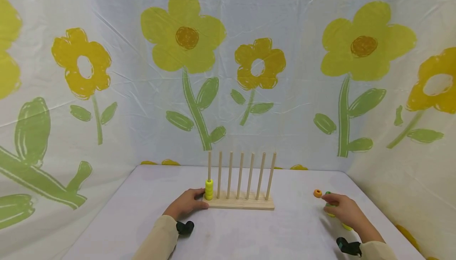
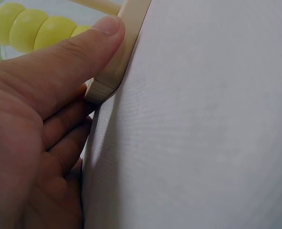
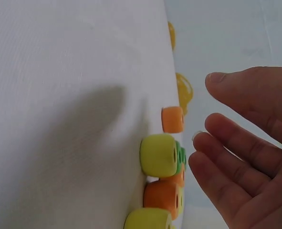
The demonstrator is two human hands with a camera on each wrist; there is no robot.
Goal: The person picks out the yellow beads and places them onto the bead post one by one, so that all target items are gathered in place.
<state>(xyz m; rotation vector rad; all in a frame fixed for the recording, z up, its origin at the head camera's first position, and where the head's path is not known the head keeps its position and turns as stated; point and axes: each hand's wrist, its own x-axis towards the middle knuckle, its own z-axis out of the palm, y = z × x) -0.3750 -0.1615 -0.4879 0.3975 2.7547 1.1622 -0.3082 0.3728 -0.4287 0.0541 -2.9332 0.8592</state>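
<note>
A wooden peg stand (image 1: 242, 204) with several upright pegs stands mid-table. Yellow beads (image 1: 209, 190) are stacked on its leftmost peg. My left hand (image 1: 185, 204) grips the left end of its base, the thumb (image 2: 83, 50) lying on the front edge and the other fingers at the end. Over at the right, my right hand (image 1: 344, 211) hovers above loose beads, holding nothing, thumb and fingers apart. In the right wrist view an orange bead (image 3: 172, 119), a yellow bead (image 3: 158, 155) and others in orange, green and yellow lie below the fingertips.
A white cloth covers the table (image 1: 228, 236). Behind it hangs a flower-print curtain (image 1: 292, 125), which also runs along both sides. Most of the loose beads sit partly hidden under my right hand in the head view.
</note>
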